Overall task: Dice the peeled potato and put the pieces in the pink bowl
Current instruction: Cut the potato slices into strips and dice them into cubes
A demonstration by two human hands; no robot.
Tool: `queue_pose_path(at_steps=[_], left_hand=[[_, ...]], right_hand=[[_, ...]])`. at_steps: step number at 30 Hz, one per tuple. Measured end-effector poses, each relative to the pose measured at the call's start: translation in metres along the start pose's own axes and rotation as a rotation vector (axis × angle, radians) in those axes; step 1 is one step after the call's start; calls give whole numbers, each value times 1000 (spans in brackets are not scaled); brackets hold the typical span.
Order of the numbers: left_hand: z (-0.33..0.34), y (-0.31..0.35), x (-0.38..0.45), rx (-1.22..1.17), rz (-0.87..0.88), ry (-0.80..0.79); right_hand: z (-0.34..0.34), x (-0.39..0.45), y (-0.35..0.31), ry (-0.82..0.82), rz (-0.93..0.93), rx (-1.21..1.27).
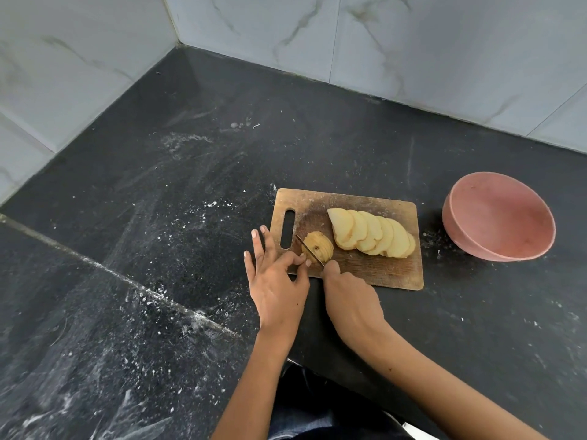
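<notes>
A person is working at a wooden cutting board (374, 265) lying on the dark tabletop (190, 192), a little right of the frame's centre. The right hand (346, 293) is wrapping its grip around a knife handle, hidden inside the fist, and the blade of the knife (309, 249) is angling up and left against the small end piece of potato (319, 246) near the board's handle slot. The left hand (276, 281) is steadying that piece: thumb and one fingertip are pinching at its near edge beside the blade, while the other fingers are spreading out straight over the board's left edge, probably to stay clear of the cut. Just right of it, a row of potato slices (374, 233) is leaning like fallen dominoes across the board's middle, seemingly parked there until they are cut smaller. The pink bowl (498, 217) is sitting well right of the board, holding nothing visible, within reach for the pieces.
</notes>
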State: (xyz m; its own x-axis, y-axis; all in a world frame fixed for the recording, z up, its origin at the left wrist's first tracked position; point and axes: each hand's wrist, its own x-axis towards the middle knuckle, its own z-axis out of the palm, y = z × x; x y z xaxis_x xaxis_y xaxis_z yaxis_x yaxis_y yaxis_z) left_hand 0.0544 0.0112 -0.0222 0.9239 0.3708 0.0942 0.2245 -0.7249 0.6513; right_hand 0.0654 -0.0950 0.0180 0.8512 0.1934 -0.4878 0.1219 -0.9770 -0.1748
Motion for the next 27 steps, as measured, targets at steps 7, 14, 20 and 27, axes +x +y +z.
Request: queue_pose_path(at_steps=[7, 14, 20, 27], left_hand=[[2, 0, 0, -26, -11, -23], [0, -2, 0, -32, -37, -32], [-1, -4, -2, -43, -52, -31], [-6, -5, 4, -70, -73, -12]], right_hand=[[13, -19, 24, -85, 45, 41], [-2, -11, 19, -82, 7, 118], [-3, -40, 45, -112, 12, 175], [-18, -33, 25, 25, -76, 219]])
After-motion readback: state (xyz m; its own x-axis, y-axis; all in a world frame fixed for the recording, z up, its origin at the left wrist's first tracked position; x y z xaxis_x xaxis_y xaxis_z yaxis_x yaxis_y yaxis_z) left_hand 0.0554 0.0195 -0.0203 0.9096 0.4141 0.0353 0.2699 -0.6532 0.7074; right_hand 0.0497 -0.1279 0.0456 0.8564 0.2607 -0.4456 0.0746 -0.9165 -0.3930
